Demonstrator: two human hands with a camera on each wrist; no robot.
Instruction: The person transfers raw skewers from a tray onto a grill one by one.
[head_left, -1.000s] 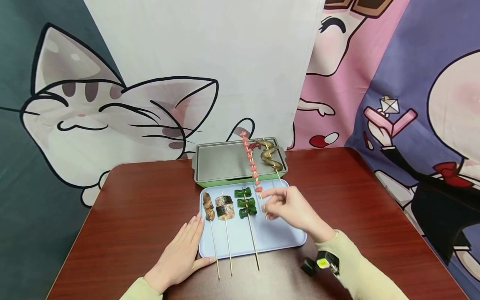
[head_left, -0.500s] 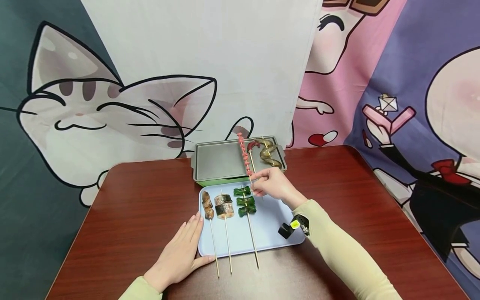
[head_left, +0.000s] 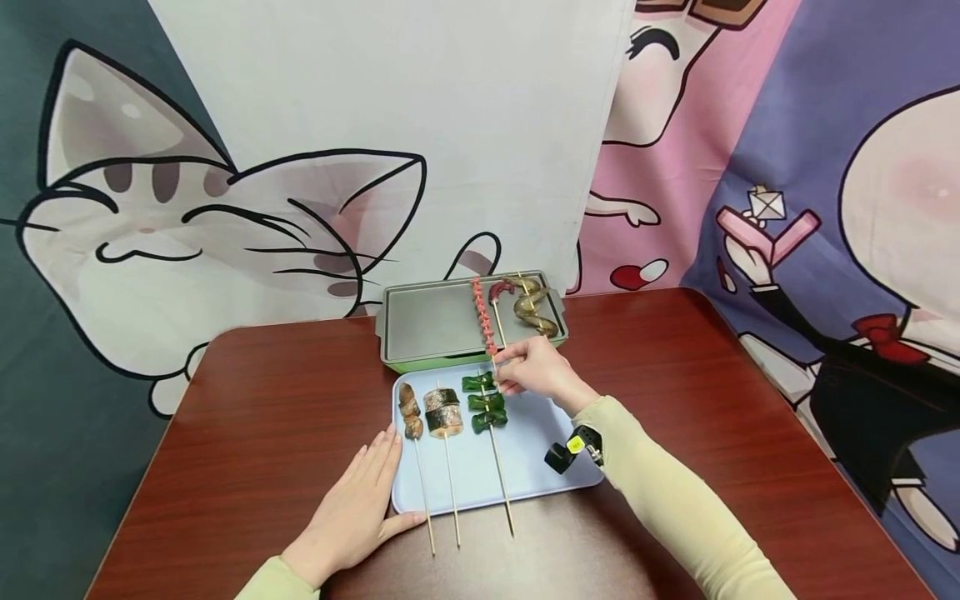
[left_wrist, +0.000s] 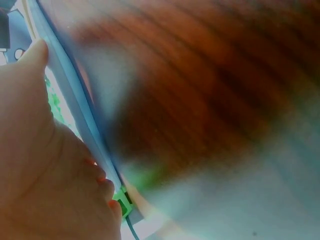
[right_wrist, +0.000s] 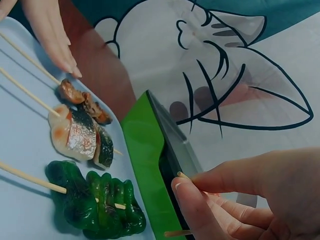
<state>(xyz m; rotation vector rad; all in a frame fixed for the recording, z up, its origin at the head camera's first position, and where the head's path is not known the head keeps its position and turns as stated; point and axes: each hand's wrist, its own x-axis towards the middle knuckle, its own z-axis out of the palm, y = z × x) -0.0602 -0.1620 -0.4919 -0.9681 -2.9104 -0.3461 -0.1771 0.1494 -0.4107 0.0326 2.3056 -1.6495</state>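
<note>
My right hand (head_left: 536,368) pinches the bare stick end of a skewer of pink pieces (head_left: 483,318) between thumb and fingers. Its food end lies over the grey griddle (head_left: 427,321), left of a dark red curled skewer (head_left: 501,289) and a brownish-green wavy skewer (head_left: 529,308). On the light blue tray (head_left: 540,454) are a brown-chunk skewer (head_left: 410,412), a fish-piece skewer (head_left: 443,412) and a green pepper skewer (head_left: 486,403). My left hand (head_left: 351,502) lies with straight fingers along the tray's left edge, its thumb at the near rim.
The griddle's green base (right_wrist: 144,150) stands directly behind the tray on the reddish-brown table (head_left: 300,400). Several skewer sticks overhang the tray's near edge. A cartoon-printed cloth (head_left: 517,125) hangs close behind the griddle. A small black camera (head_left: 559,457) is at my right wrist.
My right hand has moved forward and left, bringing the pink skewer from above the tray and griddle down onto the griddle's right half. The left hand has stayed at the tray's edge.
</note>
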